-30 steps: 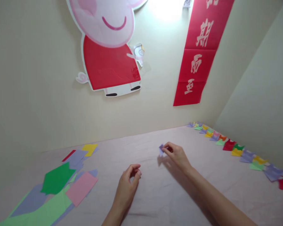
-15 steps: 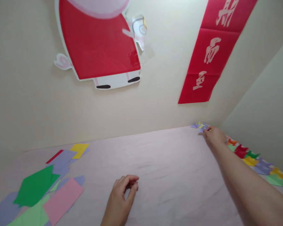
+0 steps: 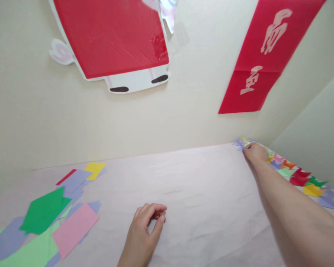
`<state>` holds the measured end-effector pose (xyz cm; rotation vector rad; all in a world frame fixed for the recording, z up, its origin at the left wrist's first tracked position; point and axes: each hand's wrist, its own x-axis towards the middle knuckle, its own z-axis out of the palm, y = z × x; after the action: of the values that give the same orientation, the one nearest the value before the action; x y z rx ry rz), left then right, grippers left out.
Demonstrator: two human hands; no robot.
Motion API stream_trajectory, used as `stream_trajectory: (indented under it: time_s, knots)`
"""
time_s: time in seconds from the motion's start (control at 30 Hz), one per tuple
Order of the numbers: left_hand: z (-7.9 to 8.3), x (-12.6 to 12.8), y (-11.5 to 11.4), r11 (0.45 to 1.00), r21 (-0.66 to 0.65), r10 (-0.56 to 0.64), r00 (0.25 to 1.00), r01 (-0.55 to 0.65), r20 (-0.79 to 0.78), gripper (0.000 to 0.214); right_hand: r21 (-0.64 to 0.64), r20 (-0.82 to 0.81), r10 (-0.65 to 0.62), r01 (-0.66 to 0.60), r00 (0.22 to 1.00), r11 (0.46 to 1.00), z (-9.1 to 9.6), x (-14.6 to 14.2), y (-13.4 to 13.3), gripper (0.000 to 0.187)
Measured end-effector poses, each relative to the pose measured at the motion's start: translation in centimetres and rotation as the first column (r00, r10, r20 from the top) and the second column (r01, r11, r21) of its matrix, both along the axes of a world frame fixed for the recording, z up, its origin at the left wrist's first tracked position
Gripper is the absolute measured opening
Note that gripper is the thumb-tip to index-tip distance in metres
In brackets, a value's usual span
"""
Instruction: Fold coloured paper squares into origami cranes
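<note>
My right hand reaches to the far right corner of the cloth-covered surface, its fingers pinched at the edge of a small cluster of purple and yellow folded paper pieces. A purple folded paper piece meets the fingertips; the hand covers part of it. Nearer to me, my left hand rests on the pale cloth, fingers loosely curled and the thumb apart from them. Nothing shows in it.
Loose coloured paper sheets lie at the left, among them a green sheet, a pink sheet and a yellow sheet. Folded paper shapes line the right edge. A cartoon cutout and a red banner hang on the wall.
My view has tipped down and shifted slightly left. My right hand stays at the corner cluster, its fingers now against the purple paper. My left hand keeps nearly the same place and shape.
</note>
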<state>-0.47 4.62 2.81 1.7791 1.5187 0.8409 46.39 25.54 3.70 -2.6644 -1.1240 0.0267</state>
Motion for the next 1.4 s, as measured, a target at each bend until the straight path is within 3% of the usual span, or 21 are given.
stream_trajectory:
  time_s: [0.43,0.63,0.87,0.93,1.03,1.13,1.23,1.33,1.4]
  knots:
    - [0.1,0.1,0.0,1.000,0.010,-0.005,1.000,0.005,-0.002,0.021,0.026,-0.038,-0.057,0.058,0.998,0.998,-0.1,-0.2,0.2,0.029]
    - [0.2,0.2,0.1,1.000,0.025,-0.005,1.000,0.005,0.008,0.021,0.175,-0.078,-0.032,0.046,0.996,0.983,0.1,-1.0,-0.8,0.029]
    - [0.3,0.2,0.2,0.999,0.037,-0.005,1.000,0.005,0.007,0.020,0.396,-0.133,0.017,0.037,0.991,0.917,0.8,-3.2,-4.8,0.038]
    - [0.4,0.2,0.2,0.999,0.042,-0.009,1.000,0.009,0.002,0.021,0.452,-0.151,0.083,-0.006,0.985,0.892,1.1,-5.6,-6.1,0.042]
    - [0.5,0.1,0.2,0.998,0.052,-0.020,1.000,0.021,-0.009,0.023,0.504,-0.171,0.313,-0.190,0.934,0.843,1.0,-11.9,-8.4,0.038]
    - [0.5,0.1,0.3,0.998,0.063,-0.027,1.000,0.028,-0.015,0.025,0.510,-0.194,0.608,-0.450,0.770,0.732,0.4,-19.9,-11.7,0.028]
    - [0.6,0.0,0.3,0.996,0.079,-0.038,0.999,0.039,-0.008,0.024,0.491,-0.203,0.797,-0.645,0.568,0.585,-0.4,-26.9,-15.5,0.020]
    - [0.5,-0.1,0.2,0.994,0.096,-0.050,0.998,0.045,0.044,0.019,0.462,-0.204,0.885,-0.756,0.419,0.465,-0.7,-30.7,-18.5,0.011]
    - [0.4,-0.2,0.2,0.994,0.093,-0.059,0.994,0.050,0.092,0.016,0.453,-0.214,0.890,-0.766,0.403,0.456,-0.7,-31.6,-19.7,0.011]
